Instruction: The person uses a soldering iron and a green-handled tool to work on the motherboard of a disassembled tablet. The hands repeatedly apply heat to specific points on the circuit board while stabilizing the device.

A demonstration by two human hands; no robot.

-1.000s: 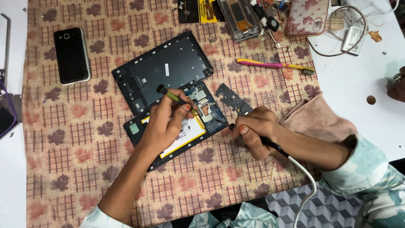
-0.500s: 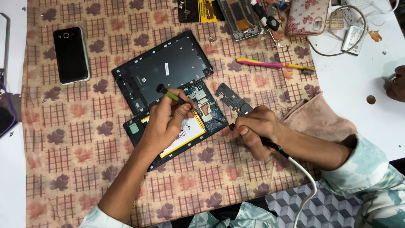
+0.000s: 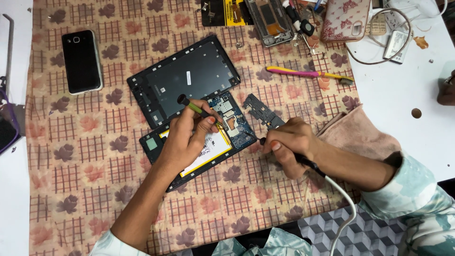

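Clamped in the left hand's [image 3: 189,137] grip is a green-handled screwdriver [image 3: 199,110]; the right hand [image 3: 286,142] grips a corded black tool [image 3: 308,163]. Both meet over the opened tablet [image 3: 222,130] mid-table, its yellow-edged white battery label [image 3: 213,147] showing. A black phone [image 3: 81,61] lies near the left edge.

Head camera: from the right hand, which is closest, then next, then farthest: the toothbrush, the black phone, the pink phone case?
From the right hand:
1. Toothbrush, just above it on the cloth.
2. Pink phone case, at the top edge, to the right.
3. Black phone, far across at the upper left.
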